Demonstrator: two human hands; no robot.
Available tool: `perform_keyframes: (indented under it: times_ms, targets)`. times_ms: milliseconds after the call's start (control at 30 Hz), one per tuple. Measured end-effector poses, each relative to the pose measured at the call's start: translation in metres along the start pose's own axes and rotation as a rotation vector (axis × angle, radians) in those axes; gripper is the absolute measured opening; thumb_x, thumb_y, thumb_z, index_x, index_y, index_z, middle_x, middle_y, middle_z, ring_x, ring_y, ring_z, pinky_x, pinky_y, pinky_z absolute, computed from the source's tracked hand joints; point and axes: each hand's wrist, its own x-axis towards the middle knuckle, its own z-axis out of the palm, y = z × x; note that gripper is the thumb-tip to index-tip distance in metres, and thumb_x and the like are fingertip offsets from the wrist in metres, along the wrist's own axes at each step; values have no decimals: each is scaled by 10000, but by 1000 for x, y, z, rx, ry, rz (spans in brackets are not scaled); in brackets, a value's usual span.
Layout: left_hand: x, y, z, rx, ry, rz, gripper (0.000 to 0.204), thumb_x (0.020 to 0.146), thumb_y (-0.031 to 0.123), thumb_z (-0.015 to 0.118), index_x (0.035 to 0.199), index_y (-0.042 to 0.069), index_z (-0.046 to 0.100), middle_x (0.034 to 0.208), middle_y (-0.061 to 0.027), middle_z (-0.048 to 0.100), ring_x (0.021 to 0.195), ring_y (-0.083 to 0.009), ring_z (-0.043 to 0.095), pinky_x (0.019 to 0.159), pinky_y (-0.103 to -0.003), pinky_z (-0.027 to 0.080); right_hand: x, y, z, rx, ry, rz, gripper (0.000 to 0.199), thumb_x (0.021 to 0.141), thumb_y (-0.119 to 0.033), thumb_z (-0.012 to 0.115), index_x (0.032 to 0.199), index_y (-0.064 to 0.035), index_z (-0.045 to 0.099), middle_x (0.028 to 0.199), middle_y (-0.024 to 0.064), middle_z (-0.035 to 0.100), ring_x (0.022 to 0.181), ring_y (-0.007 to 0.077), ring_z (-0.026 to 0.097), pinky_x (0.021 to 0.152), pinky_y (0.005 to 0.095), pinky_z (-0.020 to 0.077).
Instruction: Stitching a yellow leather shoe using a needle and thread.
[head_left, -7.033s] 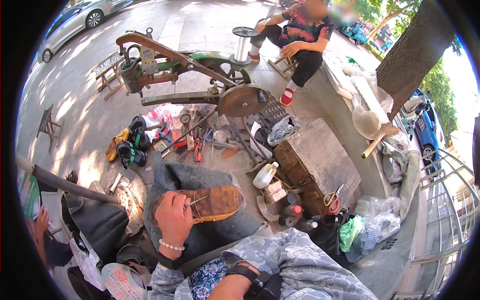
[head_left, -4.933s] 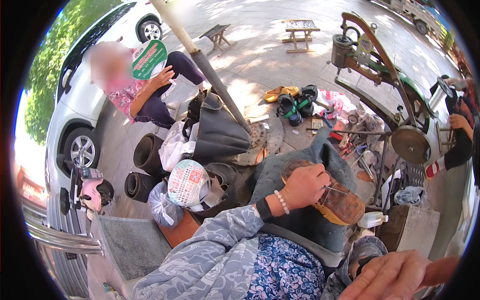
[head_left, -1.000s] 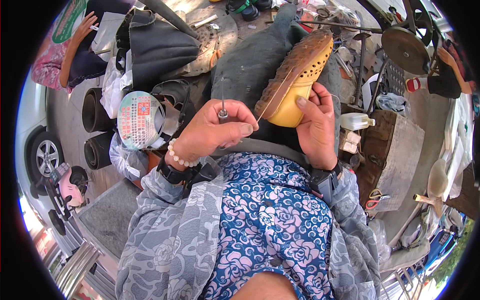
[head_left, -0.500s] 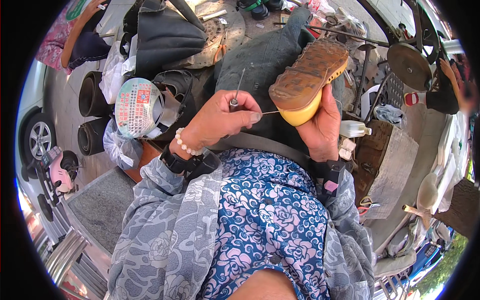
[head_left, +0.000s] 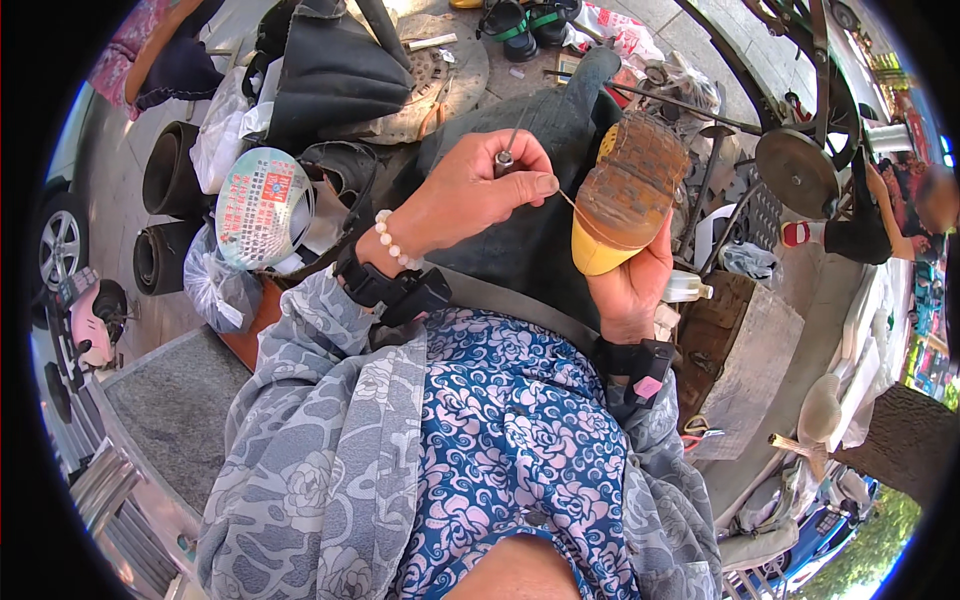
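Note:
My left hand (head_left: 470, 195) is closed around an awl (head_left: 504, 160), its thin metal shaft pointing up and away from me. Between that hand's thumb and forefinger runs a thread (head_left: 567, 203), stretched to the edge of a yellow shoe (head_left: 600, 256). The shoe is turned so its worn brown sole (head_left: 632, 185) faces up, with one rounded yellow end toward me. My right hand (head_left: 632, 285) grips it from beneath and the right side; some of those fingers are hidden behind it. A dark apron (head_left: 500, 240) covers my lap under both hands.
A round printed fan (head_left: 262, 208) and a plastic bag (head_left: 218, 280) lie at the left. Metal machinery with a wheel (head_left: 796, 172) stands at the far right. Nearer are a wooden box (head_left: 745, 360), scissors (head_left: 697, 432) and a white bottle (head_left: 687, 287). Black sandals (head_left: 515, 25) lie beyond.
The shoe has swung more upright, its yellow end now pointing nearly straight at me. My left hand has moved up and to the right, still holding the awl and thread.

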Motion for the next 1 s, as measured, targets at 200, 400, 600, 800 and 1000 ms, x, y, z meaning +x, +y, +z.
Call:
perform_keyframes:
  times_ms: [200,400,600,800,1000]
  targets:
    - [12,-7,11,41,-22,6,117,878,162,622,892,56,576,726,11,571,557,-5,411,455,-159,296,-2,-4,-2,91,-50,6,488,949,-349,455,1344,-66,411,1382,142,428,1270,326,405,1076,511,274]
    - [20,-12,18,36,-36,105,119,890,173,603,897,56,581,717,17,565,555,-6,411,458,-157,294,-4,0,-4,112,-67,5,501,945,-354,455,1339,-48,409,1372,156,434,1270,321,406,1080,499,273]
    - [6,-7,0,30,-23,-68,133,896,152,581,829,58,517,780,-40,557,522,-19,390,455,-174,294,-6,3,-2,-308,63,-90,431,963,-311,441,1284,-23,454,1250,131,544,1202,278,483,1032,465,357]
    - [-41,-15,-39,-358,71,124,213,930,236,545,813,78,464,990,-128,569,475,-71,431,452,-224,347,-4,12,-17,-1014,167,-232,365,896,-63,568,1240,-8,460,1163,48,577,1048,125,546,923,282,427]
    - [-62,-26,-55,-624,31,230,249,928,295,554,824,89,460,1097,-177,589,487,-130,496,460,-297,430,-7,7,-10,-1079,196,-175,328,891,-61,573,1201,-3,481,1123,54,592,1004,118,562,887,269,445]
